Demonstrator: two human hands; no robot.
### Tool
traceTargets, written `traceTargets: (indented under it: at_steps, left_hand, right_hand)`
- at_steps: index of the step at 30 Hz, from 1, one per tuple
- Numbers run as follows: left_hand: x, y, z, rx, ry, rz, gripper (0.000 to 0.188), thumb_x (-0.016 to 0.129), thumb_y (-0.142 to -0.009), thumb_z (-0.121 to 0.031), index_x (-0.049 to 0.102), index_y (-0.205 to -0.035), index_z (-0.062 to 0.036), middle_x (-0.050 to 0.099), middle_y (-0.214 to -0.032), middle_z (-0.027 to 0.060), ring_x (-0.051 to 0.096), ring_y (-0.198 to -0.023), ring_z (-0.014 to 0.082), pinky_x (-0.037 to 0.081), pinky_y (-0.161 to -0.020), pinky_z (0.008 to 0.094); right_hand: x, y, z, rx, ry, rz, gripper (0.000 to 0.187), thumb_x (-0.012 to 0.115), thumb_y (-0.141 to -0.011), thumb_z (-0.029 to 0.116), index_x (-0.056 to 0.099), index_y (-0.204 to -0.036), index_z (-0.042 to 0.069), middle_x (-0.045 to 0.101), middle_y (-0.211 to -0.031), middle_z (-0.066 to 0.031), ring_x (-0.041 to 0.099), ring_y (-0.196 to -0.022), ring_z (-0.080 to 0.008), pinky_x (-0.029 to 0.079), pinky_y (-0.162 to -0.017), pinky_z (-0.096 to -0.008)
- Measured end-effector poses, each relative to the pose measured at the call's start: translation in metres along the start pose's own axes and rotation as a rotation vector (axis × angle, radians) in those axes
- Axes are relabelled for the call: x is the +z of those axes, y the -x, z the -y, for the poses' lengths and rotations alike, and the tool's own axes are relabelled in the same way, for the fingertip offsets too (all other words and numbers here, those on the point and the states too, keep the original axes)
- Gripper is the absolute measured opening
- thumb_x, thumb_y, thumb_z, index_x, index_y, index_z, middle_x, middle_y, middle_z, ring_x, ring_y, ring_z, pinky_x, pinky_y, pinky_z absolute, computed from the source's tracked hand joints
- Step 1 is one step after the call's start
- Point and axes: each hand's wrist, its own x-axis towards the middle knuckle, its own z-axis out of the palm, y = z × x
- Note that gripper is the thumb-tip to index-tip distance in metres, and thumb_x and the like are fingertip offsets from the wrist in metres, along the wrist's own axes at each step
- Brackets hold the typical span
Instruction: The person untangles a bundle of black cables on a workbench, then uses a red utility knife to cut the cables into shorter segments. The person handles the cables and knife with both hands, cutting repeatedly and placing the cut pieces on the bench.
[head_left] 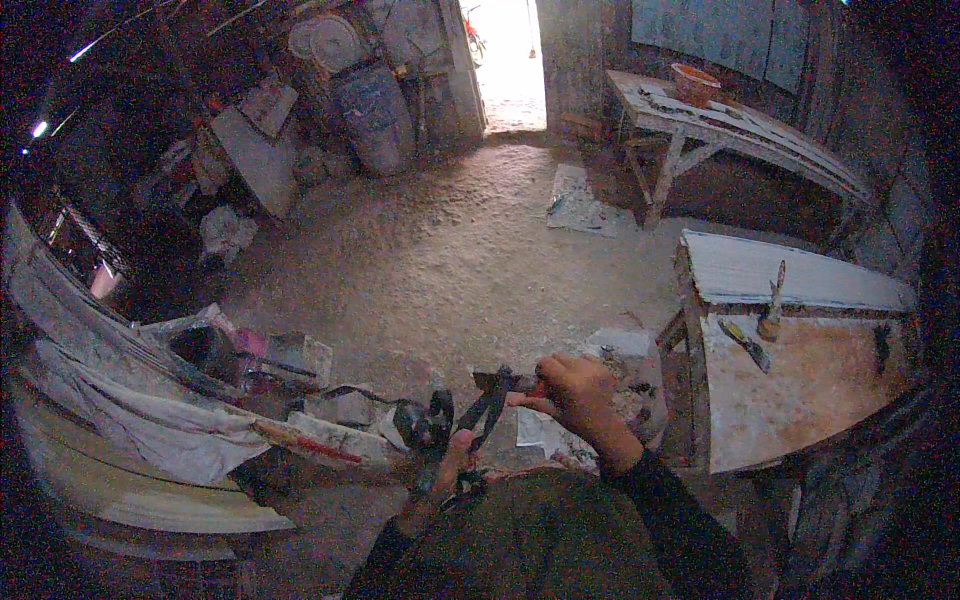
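Near the lower middle, my right hand (pixel 578 388) is closed around a short dark object (pixel 495 381) whose blunt end sticks out to the left. Its exact kind is too dim to tell. Lower and to the left, my left hand (pixel 455 462) is partly hidden; its fingers are closed about a dark, bulky piece (pixel 425 425) with black straps or bands. A black band (pixel 487 412) runs up from the left hand to the object in the right hand. A thin dark cord or strap (pixel 355 392) leads off leftward from the bulky piece.
On the right, a worn board table (pixel 800 410) carries a brush (pixel 771 310) and a scraper (pixel 745 345). A bench (pixel 740 135) with an orange-filled basin (pixel 695 85) stands far right. Cloth-draped boards (pixel 150 420) lie left. A blue barrel (pixel 373 120) stands beside the bright doorway (pixel 507 65).
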Motion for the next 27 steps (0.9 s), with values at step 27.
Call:
traceTargets:
  at_steps: [27]
  left_hand:
    - [-0.004,0.035,-0.084,0.299,0.001,-0.130,0.035,0.049,-0.083,-0.041,0.056,-0.087,-0.0070,0.050,-0.072,-0.0033,0.042,-0.061,0.0053,0.034,-0.051,0.0206]
  right_hand:
    - [-0.065,0.064,-0.141,0.867,-0.013,-0.137,0.043,0.057,-0.078,0.043,0.053,-0.096,0.004,0.059,-0.077,-0.0131,0.058,-0.069,-0.0258,0.044,-0.061,-0.0352]
